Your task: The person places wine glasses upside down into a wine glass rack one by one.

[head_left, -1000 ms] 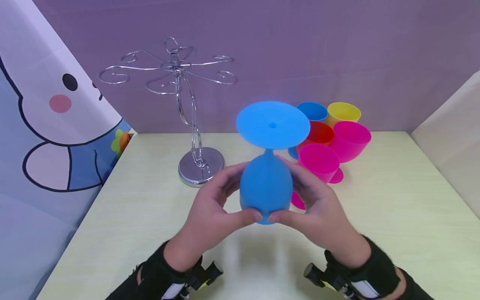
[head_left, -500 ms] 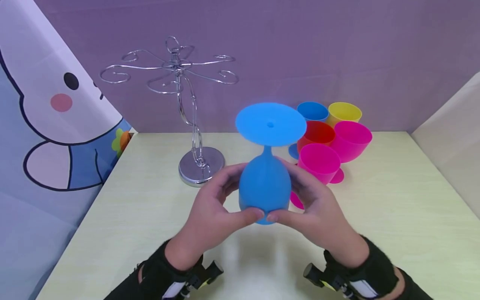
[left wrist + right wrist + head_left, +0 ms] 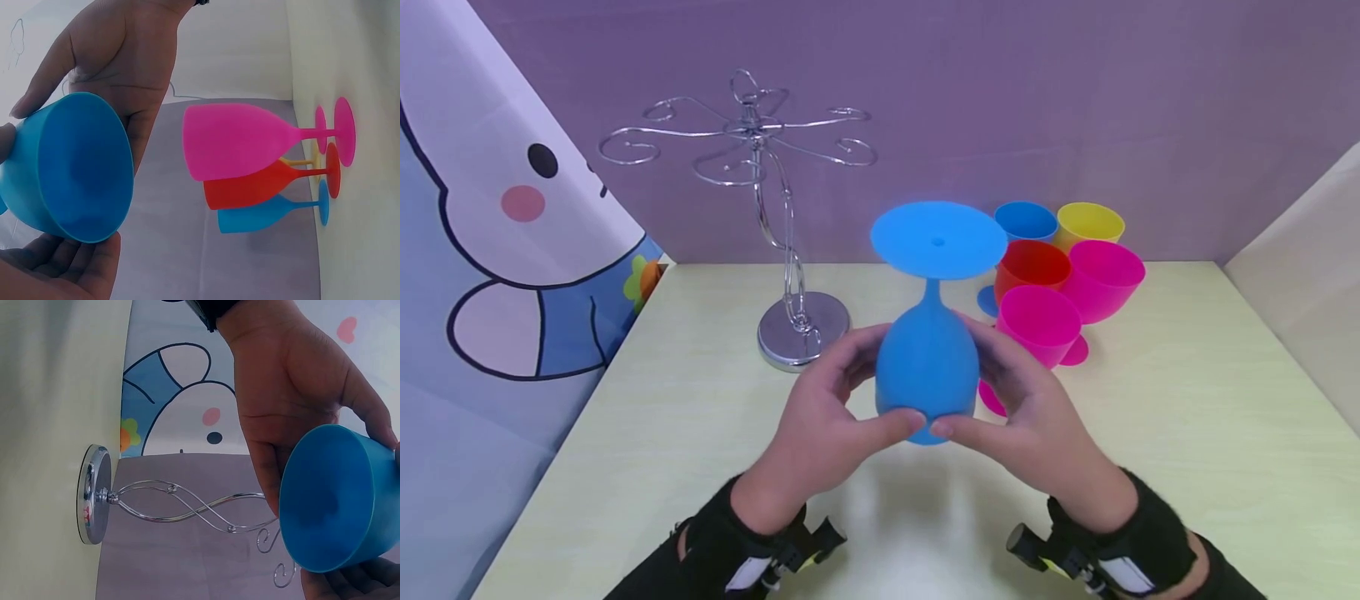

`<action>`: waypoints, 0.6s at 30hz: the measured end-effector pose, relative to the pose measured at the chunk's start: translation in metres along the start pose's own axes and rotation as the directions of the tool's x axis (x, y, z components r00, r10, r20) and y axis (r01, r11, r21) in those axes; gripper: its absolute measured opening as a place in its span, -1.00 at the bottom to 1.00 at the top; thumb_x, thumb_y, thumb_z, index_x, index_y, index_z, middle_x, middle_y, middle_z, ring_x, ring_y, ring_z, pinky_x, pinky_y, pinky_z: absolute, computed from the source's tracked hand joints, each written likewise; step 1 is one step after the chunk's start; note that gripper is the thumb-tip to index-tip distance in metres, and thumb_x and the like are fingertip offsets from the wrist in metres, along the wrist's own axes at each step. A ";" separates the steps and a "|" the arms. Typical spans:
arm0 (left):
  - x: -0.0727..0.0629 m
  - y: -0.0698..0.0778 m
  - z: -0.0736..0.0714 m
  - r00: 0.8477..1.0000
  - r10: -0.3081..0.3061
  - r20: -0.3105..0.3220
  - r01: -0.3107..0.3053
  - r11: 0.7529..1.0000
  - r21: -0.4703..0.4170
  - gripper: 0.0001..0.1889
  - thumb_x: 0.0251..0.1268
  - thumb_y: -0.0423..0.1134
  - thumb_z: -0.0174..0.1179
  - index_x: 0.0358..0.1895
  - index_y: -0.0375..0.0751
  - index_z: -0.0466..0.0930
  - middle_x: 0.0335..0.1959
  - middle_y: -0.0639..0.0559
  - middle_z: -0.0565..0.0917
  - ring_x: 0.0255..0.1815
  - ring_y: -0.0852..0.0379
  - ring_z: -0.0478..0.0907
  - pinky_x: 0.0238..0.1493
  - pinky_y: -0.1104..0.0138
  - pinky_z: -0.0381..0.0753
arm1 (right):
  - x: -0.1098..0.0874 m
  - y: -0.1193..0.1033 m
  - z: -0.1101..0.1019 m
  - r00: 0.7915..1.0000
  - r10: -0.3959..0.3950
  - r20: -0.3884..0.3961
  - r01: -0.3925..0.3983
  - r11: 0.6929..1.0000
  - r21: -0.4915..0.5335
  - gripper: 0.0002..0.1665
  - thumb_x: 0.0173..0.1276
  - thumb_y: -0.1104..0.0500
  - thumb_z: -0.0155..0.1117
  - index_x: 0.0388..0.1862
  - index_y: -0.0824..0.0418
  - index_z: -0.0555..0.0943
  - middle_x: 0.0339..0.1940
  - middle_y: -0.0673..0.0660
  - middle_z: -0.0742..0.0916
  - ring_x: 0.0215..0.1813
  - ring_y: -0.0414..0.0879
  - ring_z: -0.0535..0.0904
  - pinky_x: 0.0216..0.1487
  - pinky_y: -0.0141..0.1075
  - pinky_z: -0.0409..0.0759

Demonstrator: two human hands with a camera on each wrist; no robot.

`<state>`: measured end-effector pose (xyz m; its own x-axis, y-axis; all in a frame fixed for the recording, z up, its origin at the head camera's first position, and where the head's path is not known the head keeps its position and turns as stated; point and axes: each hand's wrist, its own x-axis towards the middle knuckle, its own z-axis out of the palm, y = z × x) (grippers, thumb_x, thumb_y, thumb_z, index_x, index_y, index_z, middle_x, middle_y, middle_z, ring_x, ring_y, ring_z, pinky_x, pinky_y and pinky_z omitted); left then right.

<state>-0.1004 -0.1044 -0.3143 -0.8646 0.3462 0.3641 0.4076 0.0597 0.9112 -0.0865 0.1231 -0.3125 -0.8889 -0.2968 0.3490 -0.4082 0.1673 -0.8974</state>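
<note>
Both hands hold a blue plastic goblet (image 3: 927,358) upside down, its round foot on top and its mouth facing down. My left hand (image 3: 827,425) grips the bowl from the left; my right hand (image 3: 1026,408) grips it from the right. The thumbs lie nearly tip to tip on the near side, close to the rim. The goblet is raised above the table, and the wrist views look into its hollow bowl (image 3: 87,169). To its right stand upright goblets: pink (image 3: 1041,325), another pink (image 3: 1105,279), red (image 3: 1033,265), blue (image 3: 1026,219) and yellow (image 3: 1088,222).
A chrome rack (image 3: 793,250) with curled arms and a round base (image 3: 802,329) stands at the back left of the pale table (image 3: 647,467). Behind is a purple backdrop (image 3: 925,100); a cartoon-printed cloth (image 3: 512,250) hangs at the left.
The held goblet has shifted slightly left and its foot now looks a little narrower, as from a small tilt. Both hands keep their grip. The rack and the other goblets stay in place.
</note>
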 end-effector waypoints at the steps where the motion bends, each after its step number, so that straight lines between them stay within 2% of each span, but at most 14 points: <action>1: 0.000 0.000 0.000 1.000 0.000 -0.002 0.000 1.000 0.001 -0.22 0.18 -0.15 0.55 0.44 -0.21 0.40 0.36 0.01 0.52 0.32 0.00 0.53 0.33 0.07 0.53 | 0.000 0.000 -0.001 1.000 -0.006 0.001 0.006 1.000 0.000 0.07 0.20 0.20 0.61 0.63 0.02 0.26 0.50 -0.05 0.45 0.48 0.04 0.38 0.21 -0.13 0.63; 5: 0.001 0.001 -0.004 1.000 -0.007 -0.023 0.008 1.000 0.015 -0.17 0.17 0.01 0.55 0.45 -0.22 0.40 0.35 -0.01 0.53 0.31 -0.02 0.54 0.32 0.06 0.54 | 0.002 -0.002 -0.006 0.999 -0.048 -0.010 0.048 0.999 0.002 0.02 0.23 0.28 0.57 0.62 0.09 0.29 0.50 0.01 0.48 0.47 0.04 0.42 0.28 -0.20 0.57; 10: 0.004 0.002 -0.010 0.998 -0.005 -0.067 0.006 1.000 0.024 -0.06 0.11 0.22 0.51 0.45 -0.25 0.40 0.34 -0.05 0.53 0.31 -0.06 0.54 0.31 0.05 0.55 | 0.004 -0.005 -0.019 0.991 -0.102 -0.091 0.099 0.994 -0.037 -0.01 0.20 0.42 0.54 0.58 0.13 0.34 0.46 0.06 0.54 0.44 0.03 0.48 0.32 -0.29 0.52; 14: 0.006 0.003 -0.017 0.995 0.002 -0.102 -0.002 1.000 0.006 -0.08 0.10 0.18 0.54 0.44 -0.25 0.41 0.33 -0.06 0.52 0.31 -0.08 0.54 0.30 0.04 0.55 | 0.007 -0.006 -0.032 0.974 -0.146 -0.172 0.116 0.978 -0.176 0.00 0.19 0.44 0.53 0.58 0.13 0.33 0.46 0.07 0.53 0.45 0.02 0.46 0.33 -0.34 0.51; 17: 0.007 0.003 -0.022 0.991 0.001 -0.133 0.002 1.000 0.021 -0.15 0.13 0.03 0.57 0.44 -0.25 0.41 0.32 -0.05 0.52 0.31 -0.08 0.53 0.29 0.04 0.56 | 0.010 -0.006 -0.040 0.961 -0.155 -0.228 0.072 0.940 -0.333 0.02 0.18 0.36 0.58 0.59 0.14 0.32 0.47 0.06 0.51 0.46 0.02 0.44 0.31 -0.40 0.50; 18: 0.007 0.003 -0.024 0.989 0.000 -0.146 0.005 1.000 0.030 -0.17 0.15 -0.03 0.57 0.44 -0.25 0.41 0.33 -0.06 0.51 0.32 -0.09 0.53 0.28 0.03 0.57 | 0.011 -0.005 -0.042 0.958 -0.147 -0.247 0.044 0.925 -0.378 0.03 0.18 0.32 0.60 0.59 0.13 0.31 0.48 0.04 0.50 0.47 0.01 0.43 0.30 -0.36 0.52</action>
<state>-0.1124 -0.1245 -0.3041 -0.8983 0.2055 0.3883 0.4123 0.0894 0.9066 -0.1027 0.1588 -0.2927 -0.8427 -0.0765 0.5330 -0.4956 0.4972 -0.7122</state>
